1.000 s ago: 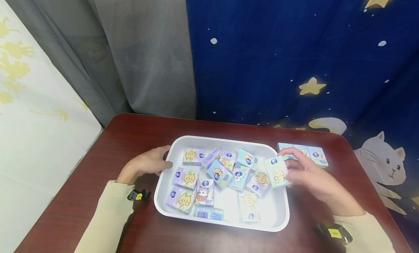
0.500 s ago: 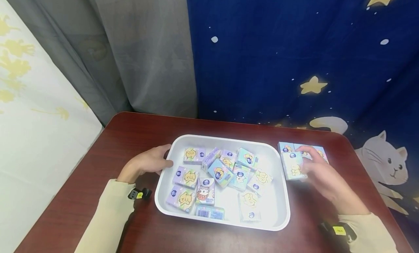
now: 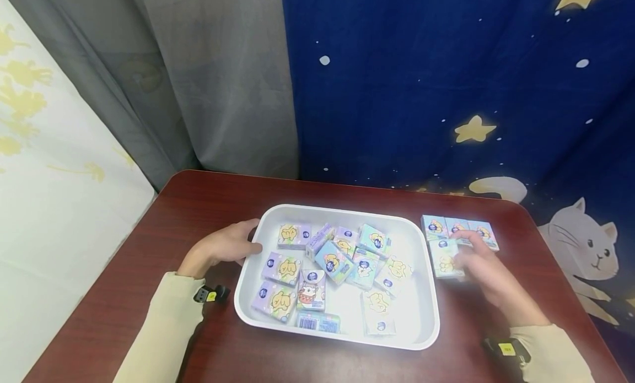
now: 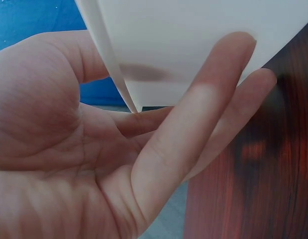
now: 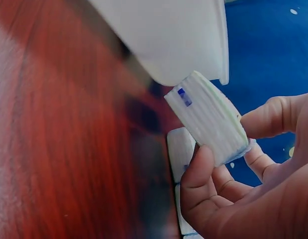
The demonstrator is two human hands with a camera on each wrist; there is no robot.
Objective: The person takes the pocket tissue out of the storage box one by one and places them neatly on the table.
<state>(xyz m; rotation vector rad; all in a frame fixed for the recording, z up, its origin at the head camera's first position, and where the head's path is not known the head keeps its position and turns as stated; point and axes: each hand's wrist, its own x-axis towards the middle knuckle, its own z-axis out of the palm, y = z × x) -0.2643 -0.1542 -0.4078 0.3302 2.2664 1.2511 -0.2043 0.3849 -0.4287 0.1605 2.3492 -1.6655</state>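
My left hand (image 3: 225, 244) holds the left end of a white tray (image 3: 416, 317); in the left wrist view its thumb goes over the rim while its fingers lie along the outer wall. Purple and blue pocket tissue packs with cartoon prints, such as a blue tissue pack (image 3: 334, 262), are scattered in the tray. Just beyond the tray's right end, my right hand (image 3: 483, 267) pinches a pale blue tissue pack (image 3: 443, 256) between thumb and fingers. The right wrist view shows this pack (image 5: 208, 119) edge-on and tilted. It overlaps the near side of a row of three tissue packs (image 3: 482, 231).
Everything stands on a dark red wooden table (image 3: 223, 195) with rounded far corners. A grey curtain (image 3: 233, 96) and a blue star-patterned curtain (image 3: 397, 96) hang behind it. At the left is a white cloth (image 3: 59, 217) with yellow prints.
My right hand has carried the pale blue tissue pack out over the tray's right rim, then slightly down, to the near side of the row. The left hand and tray have stayed put.
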